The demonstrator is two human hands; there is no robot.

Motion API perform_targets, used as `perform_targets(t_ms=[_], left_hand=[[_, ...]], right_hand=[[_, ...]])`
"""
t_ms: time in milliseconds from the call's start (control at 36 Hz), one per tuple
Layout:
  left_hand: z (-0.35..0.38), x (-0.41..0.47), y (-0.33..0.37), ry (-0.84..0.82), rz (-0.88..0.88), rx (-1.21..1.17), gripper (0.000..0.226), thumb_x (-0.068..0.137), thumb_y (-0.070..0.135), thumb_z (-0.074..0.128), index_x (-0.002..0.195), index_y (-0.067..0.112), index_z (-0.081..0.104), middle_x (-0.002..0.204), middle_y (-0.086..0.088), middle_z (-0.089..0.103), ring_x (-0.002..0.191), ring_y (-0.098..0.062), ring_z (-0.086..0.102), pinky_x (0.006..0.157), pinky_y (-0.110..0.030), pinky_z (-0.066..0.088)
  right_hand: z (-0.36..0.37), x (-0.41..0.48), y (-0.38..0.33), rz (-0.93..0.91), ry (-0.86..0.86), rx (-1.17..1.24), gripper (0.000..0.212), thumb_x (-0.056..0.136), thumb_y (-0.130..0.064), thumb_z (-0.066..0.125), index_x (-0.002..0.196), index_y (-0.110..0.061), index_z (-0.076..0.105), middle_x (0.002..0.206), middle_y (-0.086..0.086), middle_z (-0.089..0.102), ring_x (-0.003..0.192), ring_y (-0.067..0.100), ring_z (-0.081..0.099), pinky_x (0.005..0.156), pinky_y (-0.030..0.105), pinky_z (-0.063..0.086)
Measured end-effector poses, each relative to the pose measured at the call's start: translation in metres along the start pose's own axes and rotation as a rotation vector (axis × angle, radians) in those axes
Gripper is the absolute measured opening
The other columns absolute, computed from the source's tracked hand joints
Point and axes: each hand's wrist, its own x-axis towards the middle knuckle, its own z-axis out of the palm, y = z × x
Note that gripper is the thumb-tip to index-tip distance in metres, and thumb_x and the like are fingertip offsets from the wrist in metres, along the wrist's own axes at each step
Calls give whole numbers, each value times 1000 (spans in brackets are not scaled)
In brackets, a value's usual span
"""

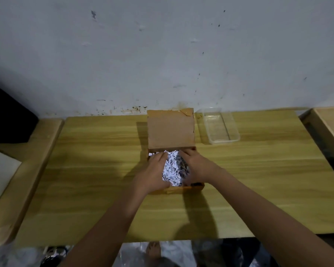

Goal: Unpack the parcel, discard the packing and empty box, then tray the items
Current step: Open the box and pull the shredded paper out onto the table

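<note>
Your left hand (152, 171) and right hand (196, 166) both cupped round shredded paper (175, 168) in open box (178, 190), fingers curled into it. Clear tray (220, 140) just beside box on table (89, 170).

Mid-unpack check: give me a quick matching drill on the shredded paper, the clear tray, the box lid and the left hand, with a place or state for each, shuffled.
Things:
1. shredded paper
2. clear tray
3. box lid
4. left hand

Places or states:
A. empty, on the table right of the box
B. swung open, standing up behind the heap
C. heaped inside the box
D. gripping the heap's left side

Pairs: 1-C, 2-A, 3-B, 4-D
</note>
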Motion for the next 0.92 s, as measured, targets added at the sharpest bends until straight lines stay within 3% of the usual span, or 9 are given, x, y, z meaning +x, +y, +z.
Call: perform_targets(t_ms=[139,333,500,667,917], left_hand=[[1,16,-8,-78,72,130,102,72,45,72,146,4,14,150,-9,23,139,-23,20,113,-29,16],[15,36,-15,-121,95,267,92,66,45,75,134,6,28,127,-10,38,117,-28,42,99,-35,35],[20,48,-16,-203,79,263,89,62,51,75,127,6,34,123,-13,39,114,-31,40,102,-42,35],[25,48,-18,-245,68,212,80,69,51,69,126,4,39,123,-17,43,117,-32,43,103,-41,36],[19,42,-12,-238,51,32,40,76,36,65,103,6,57,101,-13,60,95,-26,59,83,-37,50]], right_hand=[[12,10,0,9,12,-62,112,61,-46,79,145,-6,15,140,15,33,129,33,32,109,41,34],[16,19,-8,21,0,-182,99,66,-48,73,139,-5,22,129,18,39,118,34,38,101,41,37],[21,23,-9,23,17,-270,90,64,-57,68,131,-8,34,122,16,47,111,34,46,94,41,36],[22,23,-9,9,11,-321,78,70,-54,63,128,-7,39,122,17,49,111,33,47,94,38,35],[24,20,-13,-42,-11,-326,57,80,-44,57,120,-5,46,122,17,55,111,33,52,94,39,39]])
